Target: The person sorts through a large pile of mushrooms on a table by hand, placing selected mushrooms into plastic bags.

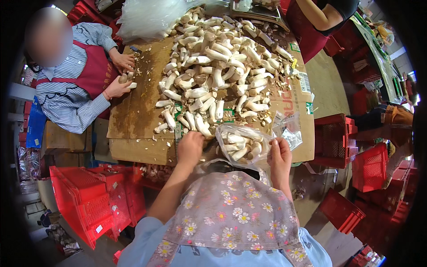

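My right hand (pixel 279 155) pinches the rim of a clear plastic bag (pixel 222 133) at its right side. Inside the bag lie several king oyster mushrooms (pixel 242 147), pale stems with light brown caps. To the left of the bag, my left hand (pixel 190 148) is at the near edge of a large mushroom pile (pixel 213 63). Its fingertips reach the lower end of one pale mushroom (pixel 201 124); whether they grip it is hidden by the hand. Brown cardboard (pixel 133 147) covers the table under the pile.
Across the left corner, a co-worker's hands (pixel 121 71) hold mushrooms. Clear plastic bags (pixel 150 16) are heaped at the back, beside a scale (pixel 257 11). A small plastic packet (pixel 287 131) lies right of my bag. Red crates (pixel 90 200) stand on both sides.
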